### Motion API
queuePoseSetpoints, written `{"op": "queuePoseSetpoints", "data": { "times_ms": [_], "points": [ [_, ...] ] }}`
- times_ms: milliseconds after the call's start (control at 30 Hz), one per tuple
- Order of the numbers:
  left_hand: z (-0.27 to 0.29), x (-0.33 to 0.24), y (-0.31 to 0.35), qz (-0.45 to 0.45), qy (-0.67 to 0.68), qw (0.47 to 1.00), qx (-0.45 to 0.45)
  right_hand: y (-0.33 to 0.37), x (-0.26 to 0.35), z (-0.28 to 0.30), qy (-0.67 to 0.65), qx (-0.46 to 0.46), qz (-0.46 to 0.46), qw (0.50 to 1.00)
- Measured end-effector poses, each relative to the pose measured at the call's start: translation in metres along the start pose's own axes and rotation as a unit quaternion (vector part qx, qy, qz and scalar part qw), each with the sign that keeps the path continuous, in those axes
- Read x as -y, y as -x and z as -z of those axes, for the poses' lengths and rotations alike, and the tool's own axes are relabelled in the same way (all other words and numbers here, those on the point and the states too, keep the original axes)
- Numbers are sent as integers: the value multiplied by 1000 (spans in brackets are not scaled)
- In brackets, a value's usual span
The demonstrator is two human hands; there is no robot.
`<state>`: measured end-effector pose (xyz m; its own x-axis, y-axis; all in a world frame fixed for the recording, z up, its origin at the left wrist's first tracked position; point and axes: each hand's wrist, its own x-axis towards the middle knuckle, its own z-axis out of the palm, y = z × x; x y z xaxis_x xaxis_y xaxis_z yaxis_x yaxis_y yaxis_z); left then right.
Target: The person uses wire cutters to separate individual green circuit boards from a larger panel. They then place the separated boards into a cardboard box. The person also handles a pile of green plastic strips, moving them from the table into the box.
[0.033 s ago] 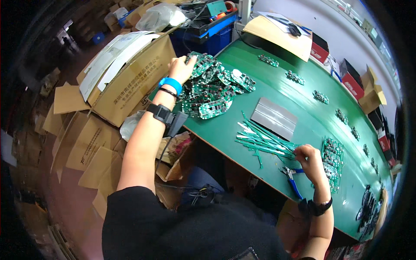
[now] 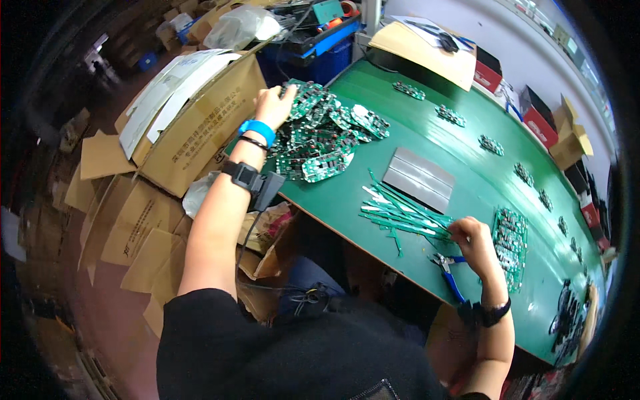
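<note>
At the far left of the table, my left hand [image 2: 273, 108] has its fingers closed on the edge of a green circuit board [image 2: 308, 97] at the top of a heap. More populated circuit boards [image 2: 327, 141] lie jumbled below and beside it. My right hand [image 2: 475, 241] is pinched at the right end of a loose bundle of thin green strips [image 2: 408, 212]; its fingertips are partly hidden. Just below that hand lie blue-handled cutting pliers [image 2: 450, 279]. To its right rests a panel of joined circuit boards [image 2: 511, 248]. Behind the strips sits a grey ridged plate [image 2: 419, 179].
A large cardboard carton [image 2: 207, 127] stands left of the table. Separate circuit boards [image 2: 492, 145] form a curved row along the far side. Dark parts [image 2: 567, 320] lie at the right end, near another person's arm [image 2: 588, 319]. A blue bin [image 2: 307, 60] stands behind the heap.
The whole view has shifted very slightly. Both hands keep their places at the heap and the strips.
</note>
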<state>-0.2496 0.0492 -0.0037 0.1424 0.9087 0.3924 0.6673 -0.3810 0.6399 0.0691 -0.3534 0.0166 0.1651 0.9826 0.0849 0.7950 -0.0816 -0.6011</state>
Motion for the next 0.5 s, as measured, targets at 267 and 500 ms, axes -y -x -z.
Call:
{"op": "queuePoseSetpoints", "data": {
  "times_ms": [267, 500],
  "points": [
    [13, 6, 6, -109, -60, 992, -10, 36, 8, 23, 67, -131, -27, 989],
    [8, 4, 12, -76, -1, 997, 23, 112, -63, 17, 256, -269, -326, 870]
  ]
}}
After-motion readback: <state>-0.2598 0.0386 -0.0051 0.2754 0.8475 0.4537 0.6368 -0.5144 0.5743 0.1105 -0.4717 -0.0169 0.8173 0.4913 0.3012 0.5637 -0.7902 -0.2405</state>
